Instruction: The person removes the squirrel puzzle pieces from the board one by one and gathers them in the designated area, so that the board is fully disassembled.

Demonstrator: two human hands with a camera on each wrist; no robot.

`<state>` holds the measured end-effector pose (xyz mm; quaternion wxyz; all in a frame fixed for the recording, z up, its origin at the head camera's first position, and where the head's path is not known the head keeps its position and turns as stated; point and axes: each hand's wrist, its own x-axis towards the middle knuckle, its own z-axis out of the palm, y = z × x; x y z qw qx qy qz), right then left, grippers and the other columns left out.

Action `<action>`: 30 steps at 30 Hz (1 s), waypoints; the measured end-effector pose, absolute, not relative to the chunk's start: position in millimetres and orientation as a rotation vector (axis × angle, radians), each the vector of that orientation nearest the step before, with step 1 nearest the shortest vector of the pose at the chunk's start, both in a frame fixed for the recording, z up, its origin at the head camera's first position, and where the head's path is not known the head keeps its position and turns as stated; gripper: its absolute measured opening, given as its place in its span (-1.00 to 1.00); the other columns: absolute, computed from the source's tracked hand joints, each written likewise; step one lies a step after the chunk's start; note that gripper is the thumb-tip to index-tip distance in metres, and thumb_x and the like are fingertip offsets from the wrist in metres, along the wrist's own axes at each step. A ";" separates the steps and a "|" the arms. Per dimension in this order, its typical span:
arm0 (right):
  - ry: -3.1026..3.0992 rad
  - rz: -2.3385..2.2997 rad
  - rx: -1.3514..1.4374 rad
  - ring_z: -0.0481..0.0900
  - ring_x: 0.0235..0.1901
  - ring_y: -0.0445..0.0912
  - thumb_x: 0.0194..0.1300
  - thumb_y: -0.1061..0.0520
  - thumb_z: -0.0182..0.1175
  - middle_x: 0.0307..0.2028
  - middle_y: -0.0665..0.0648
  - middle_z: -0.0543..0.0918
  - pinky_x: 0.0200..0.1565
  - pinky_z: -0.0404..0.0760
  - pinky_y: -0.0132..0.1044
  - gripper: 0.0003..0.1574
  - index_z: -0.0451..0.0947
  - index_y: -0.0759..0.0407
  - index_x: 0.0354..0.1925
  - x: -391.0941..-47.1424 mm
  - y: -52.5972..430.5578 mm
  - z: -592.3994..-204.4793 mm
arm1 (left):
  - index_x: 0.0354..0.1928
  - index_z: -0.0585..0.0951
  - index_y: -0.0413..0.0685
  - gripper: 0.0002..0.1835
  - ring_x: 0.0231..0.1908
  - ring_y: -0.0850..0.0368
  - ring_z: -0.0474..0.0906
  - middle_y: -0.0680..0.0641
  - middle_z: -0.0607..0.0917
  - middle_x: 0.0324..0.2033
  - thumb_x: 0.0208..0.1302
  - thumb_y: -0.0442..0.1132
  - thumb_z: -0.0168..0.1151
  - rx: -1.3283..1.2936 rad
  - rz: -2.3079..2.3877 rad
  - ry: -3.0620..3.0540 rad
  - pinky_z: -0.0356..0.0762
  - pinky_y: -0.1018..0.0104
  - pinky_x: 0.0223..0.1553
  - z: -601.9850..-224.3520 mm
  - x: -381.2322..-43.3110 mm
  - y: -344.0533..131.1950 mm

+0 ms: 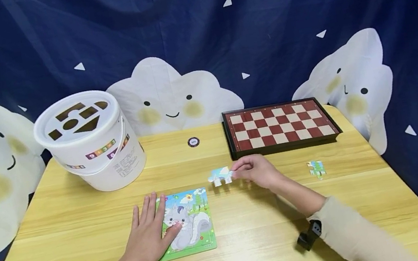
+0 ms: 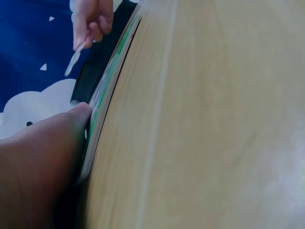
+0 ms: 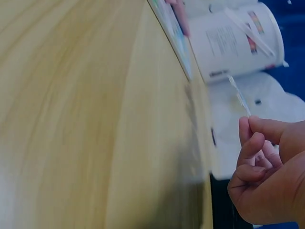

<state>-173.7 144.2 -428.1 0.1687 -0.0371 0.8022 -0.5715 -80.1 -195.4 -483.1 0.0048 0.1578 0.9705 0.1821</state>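
My left hand (image 1: 148, 235) lies spread over the left side of a squirrel jigsaw puzzle (image 1: 192, 226) on the table, thumb reaching across the picture. In the left wrist view the puzzle (image 2: 102, 95) shows edge-on beside that hand (image 2: 43, 157). My right hand (image 1: 256, 172) pinches a light blue jigsaw piece (image 1: 221, 174) by its right end, above the table to the puzzle's upper right. Seen from the right wrist, the piece (image 3: 241, 98) is edge-on between thumb and forefinger of the right hand (image 3: 271, 171). Another jigsaw piece (image 1: 317, 168) with green trees lies farther right.
A white bucket (image 1: 122, 164) with a shape-hole lid stands at the back left. A chessboard (image 1: 281, 125) in a dark frame lies at the back right. Between them is a small dark round chip (image 1: 193, 142). A blue curtain (image 1: 189, 17) hangs behind the wooden table (image 1: 256, 253).
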 end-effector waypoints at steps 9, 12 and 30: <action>2.325 -1.613 -0.059 0.65 -0.33 0.00 0.36 0.19 0.35 -0.28 0.10 0.80 -0.32 0.58 -0.26 -0.75 0.67 0.32 -0.05 -172.6 203.7 -422.7 | 0.59 0.06 -0.25 -0.05 0.56 -0.33 -0.21 -0.35 -0.05 0.58 0.47 0.29 0.03 0.493 0.573 3.039 -0.38 -0.28 0.50 -483.3 -79.6 -195.5; 2.351 -1.584 -0.039 0.61 -0.36 -0.01 0.38 0.17 0.33 -0.28 0.08 0.80 -0.34 0.56 -0.26 -0.73 0.67 0.32 -0.03 -170.4 221.2 -421.9 | 0.59 0.05 -0.24 -0.05 0.57 -0.32 -0.21 -0.35 -0.05 0.58 0.47 0.30 0.03 0.494 0.566 3.040 -0.38 -0.28 0.50 -484.1 -79.7 -195.4; 2.474 -1.416 0.032 0.52 -0.45 -0.10 0.41 0.10 0.31 -0.32 0.09 0.75 -0.44 0.49 -0.25 -0.60 0.60 0.41 0.02 -162.2 303.4 -418.7 | 0.60 0.03 -0.23 -0.04 0.57 -0.31 -0.23 -0.34 -0.06 0.58 0.47 0.31 0.01 0.490 0.561 3.035 -0.39 -0.27 0.50 -484.6 -81.2 -194.8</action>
